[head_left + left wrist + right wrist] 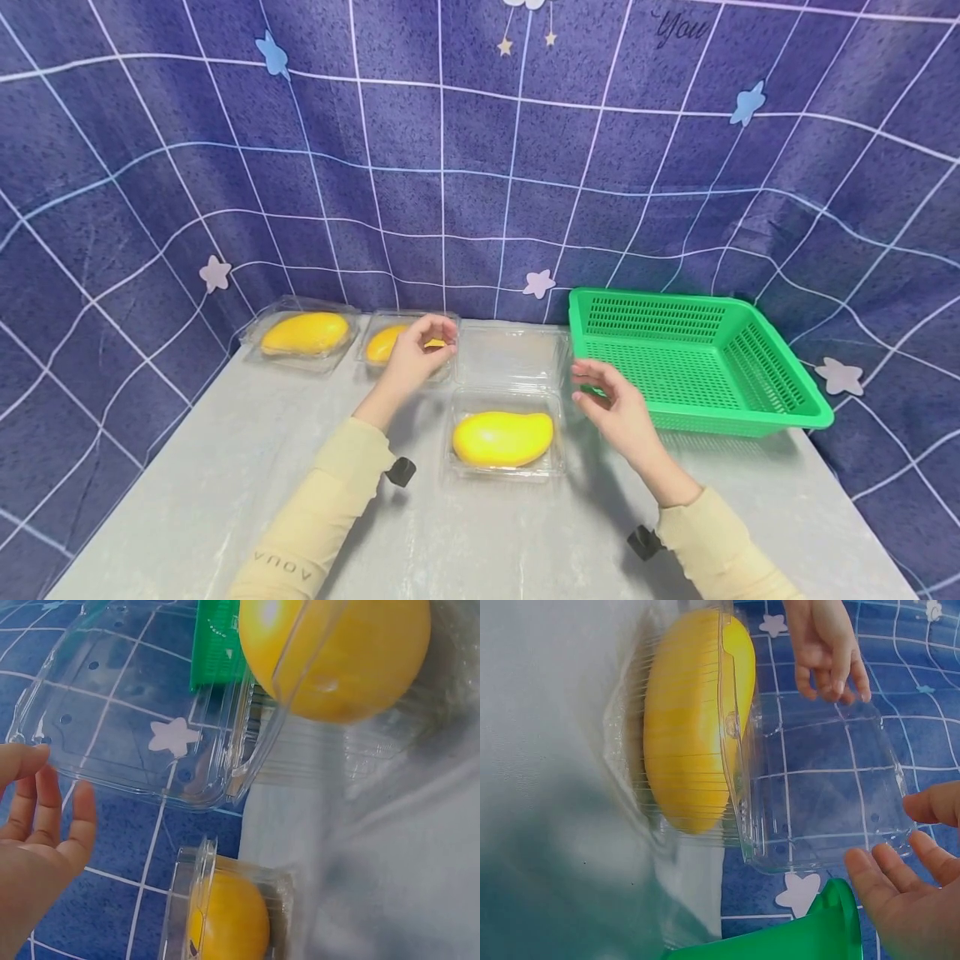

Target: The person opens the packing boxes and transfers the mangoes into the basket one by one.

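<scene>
A yellow mango (503, 439) lies in the base of a clear plastic clamshell box (507, 475) in the middle of the table. The box's transparent lid (513, 358) is raised at the back, with the patterned cloth showing through it in both wrist views. At the lid's left edge is my left hand (420, 346), its fingers loosely bent and the fingertips close to the lid's corner (41, 742). My right hand (613, 404) hovers by the lid's right edge, fingers apart and relaxed, nothing held between them. Its fingertips (861, 860) overlap the lid's edge in the right wrist view.
Two more clear boxes stand at the back left, each with a mango inside: one at the far left (305, 333), one partly behind my left hand (381, 343). A green plastic basket (697, 414) sits at the back right. A blue gridded cloth (480, 200) hangs behind the table.
</scene>
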`<state>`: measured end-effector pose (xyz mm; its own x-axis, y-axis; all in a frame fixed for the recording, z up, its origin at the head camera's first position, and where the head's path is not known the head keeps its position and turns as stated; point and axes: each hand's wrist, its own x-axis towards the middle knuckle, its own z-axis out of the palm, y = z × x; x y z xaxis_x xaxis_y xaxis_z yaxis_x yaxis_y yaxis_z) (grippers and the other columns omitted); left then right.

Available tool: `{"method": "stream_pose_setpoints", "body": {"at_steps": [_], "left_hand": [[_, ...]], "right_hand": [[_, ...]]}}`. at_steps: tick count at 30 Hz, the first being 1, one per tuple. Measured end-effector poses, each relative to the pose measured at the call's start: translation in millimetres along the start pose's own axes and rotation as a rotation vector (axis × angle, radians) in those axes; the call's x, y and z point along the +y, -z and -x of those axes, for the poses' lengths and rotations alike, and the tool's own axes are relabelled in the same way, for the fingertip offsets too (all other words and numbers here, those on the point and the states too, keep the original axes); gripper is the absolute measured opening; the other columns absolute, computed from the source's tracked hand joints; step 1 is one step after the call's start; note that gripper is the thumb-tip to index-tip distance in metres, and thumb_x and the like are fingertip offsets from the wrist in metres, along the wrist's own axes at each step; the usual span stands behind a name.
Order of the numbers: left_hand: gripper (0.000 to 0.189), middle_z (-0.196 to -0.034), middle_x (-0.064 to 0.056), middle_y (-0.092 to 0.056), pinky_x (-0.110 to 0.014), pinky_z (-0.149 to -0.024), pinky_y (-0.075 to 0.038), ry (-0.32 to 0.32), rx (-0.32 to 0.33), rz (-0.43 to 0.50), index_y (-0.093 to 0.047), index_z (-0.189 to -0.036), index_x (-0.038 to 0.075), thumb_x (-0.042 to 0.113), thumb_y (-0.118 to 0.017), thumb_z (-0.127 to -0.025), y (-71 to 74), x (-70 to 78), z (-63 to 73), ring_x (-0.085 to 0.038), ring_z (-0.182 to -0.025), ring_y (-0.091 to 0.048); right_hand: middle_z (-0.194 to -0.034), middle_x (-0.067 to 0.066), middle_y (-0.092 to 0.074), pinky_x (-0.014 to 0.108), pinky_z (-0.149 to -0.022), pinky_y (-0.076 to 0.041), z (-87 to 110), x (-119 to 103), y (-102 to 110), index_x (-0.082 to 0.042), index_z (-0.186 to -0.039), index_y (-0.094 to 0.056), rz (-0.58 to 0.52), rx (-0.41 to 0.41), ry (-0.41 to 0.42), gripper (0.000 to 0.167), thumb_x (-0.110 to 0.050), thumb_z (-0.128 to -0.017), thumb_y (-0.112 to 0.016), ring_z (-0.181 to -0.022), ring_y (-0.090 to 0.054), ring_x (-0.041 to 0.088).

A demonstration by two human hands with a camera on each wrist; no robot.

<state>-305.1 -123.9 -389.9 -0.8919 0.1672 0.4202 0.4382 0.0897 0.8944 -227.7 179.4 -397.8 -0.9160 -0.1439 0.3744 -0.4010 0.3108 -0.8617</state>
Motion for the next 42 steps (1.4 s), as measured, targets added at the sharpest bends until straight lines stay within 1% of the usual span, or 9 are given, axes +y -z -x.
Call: {"method": "stream_pose_setpoints", "body": {"at_steps": [2,8,14,16,20,24,28,35,42], "left_hand": [[0.025,-0.100,-0.030,-0.059,-0.021,-0.076,-0.055,-0.001,-0.002,-0.009,-0.058,-0.104,-0.006,-0.011,-0.064,-0.080,0.3,-4.2,-2.1,-0.018,-0.087,-0.060],[0.026,-0.097,-0.019,-0.060,-0.019,-0.076,-0.052,0.000,0.014,-0.053,-0.058,-0.106,-0.002,-0.008,-0.065,-0.082,-0.1,-10.9,-7.6,-0.015,-0.088,-0.057],[0.028,-0.095,-0.023,-0.057,-0.018,-0.069,-0.051,-0.018,0.018,-0.084,-0.058,-0.110,-0.006,-0.010,-0.062,-0.082,-1.4,4.5,-8.2,-0.026,-0.086,-0.058],[0.029,-0.094,-0.026,-0.056,-0.020,-0.066,-0.053,-0.020,0.014,-0.088,-0.056,-0.111,-0.008,-0.011,-0.061,-0.083,-2.1,9.7,-8.2,-0.029,-0.086,-0.057],[0.030,-0.095,-0.028,-0.055,-0.038,-0.067,-0.058,0.002,0.011,-0.083,-0.055,-0.113,-0.010,-0.012,-0.060,-0.083,-3.0,11.7,-10.1,-0.031,-0.085,-0.056],[0.030,-0.096,-0.030,-0.055,-0.059,-0.070,-0.054,0.022,0.014,-0.057,-0.055,-0.113,-0.010,-0.012,-0.059,-0.084,-3.4,8.5,-13.2,-0.029,-0.084,-0.056],[0.031,-0.096,-0.029,-0.054,-0.062,-0.071,-0.052,0.041,0.016,-0.039,-0.055,-0.114,-0.010,-0.013,-0.059,-0.084,-3.5,5.7,-15.8,-0.028,-0.083,-0.056],[0.031,-0.095,-0.025,-0.053,-0.062,-0.071,-0.052,0.051,0.026,-0.027,-0.054,-0.115,-0.010,-0.014,-0.057,-0.084,-3.3,3.9,-17.8,-0.030,-0.083,-0.055],[0.031,-0.094,-0.024,-0.053,-0.060,-0.071,-0.054,0.071,0.027,-0.031,-0.055,-0.115,-0.009,-0.013,-0.058,-0.084,-3.3,3.1,-18.8,-0.028,-0.082,-0.056]], "right_hand": [[-0.123,0.016,-0.059,0.031,-0.094,-0.050,-0.8,7.9,-0.5,-0.002,-0.127,-0.053,-0.009,0.004,0.022,0.046,0.004,-0.083,-0.066,-0.111,-0.058,0.031],[-0.121,0.019,-0.060,0.032,-0.091,-0.052,-0.4,0.4,-5.5,0.001,-0.123,-0.055,0.017,-0.002,0.092,0.043,0.008,-0.082,-0.066,-0.108,-0.059,0.033],[-0.118,0.024,-0.059,0.042,-0.084,-0.055,2.6,-25.5,-12.8,0.009,-0.119,-0.054,0.106,-0.048,0.171,0.042,0.014,-0.079,-0.064,-0.104,-0.058,0.041],[-0.118,0.023,-0.059,0.044,-0.084,-0.055,1.9,-22.6,-15.7,0.009,-0.120,-0.054,0.133,-0.065,0.190,0.042,0.013,-0.079,-0.065,-0.104,-0.058,0.040],[-0.120,0.018,-0.060,0.044,-0.084,-0.055,-1.8,-3.5,-20.4,0.003,-0.122,-0.056,0.167,-0.097,0.222,0.045,0.008,-0.079,-0.068,-0.106,-0.058,0.036],[-0.120,0.013,-0.060,0.043,-0.084,-0.056,-4.9,9.8,-24.2,-0.003,-0.123,-0.056,0.196,-0.137,0.268,0.049,0.005,-0.077,-0.070,-0.107,-0.058,0.033],[-0.121,0.007,-0.060,0.042,-0.085,-0.055,-6.5,14.1,-28.0,-0.009,-0.123,-0.057,0.262,-0.197,0.324,0.051,-0.001,-0.076,-0.073,-0.110,-0.058,0.027],[-0.130,0.004,-0.054,0.044,-0.102,-0.044,-7.3,16.9,-35.8,-0.012,-0.126,-0.055,0.457,-0.352,0.413,0.058,-0.016,-0.072,-0.079,-0.122,-0.050,0.024],[-0.134,0.006,-0.051,0.047,-0.105,-0.041,-7.3,23.0,-43.5,-0.016,-0.128,-0.055,0.486,-0.481,0.451,0.063,-0.024,-0.070,-0.081,-0.125,-0.045,0.025]]}}
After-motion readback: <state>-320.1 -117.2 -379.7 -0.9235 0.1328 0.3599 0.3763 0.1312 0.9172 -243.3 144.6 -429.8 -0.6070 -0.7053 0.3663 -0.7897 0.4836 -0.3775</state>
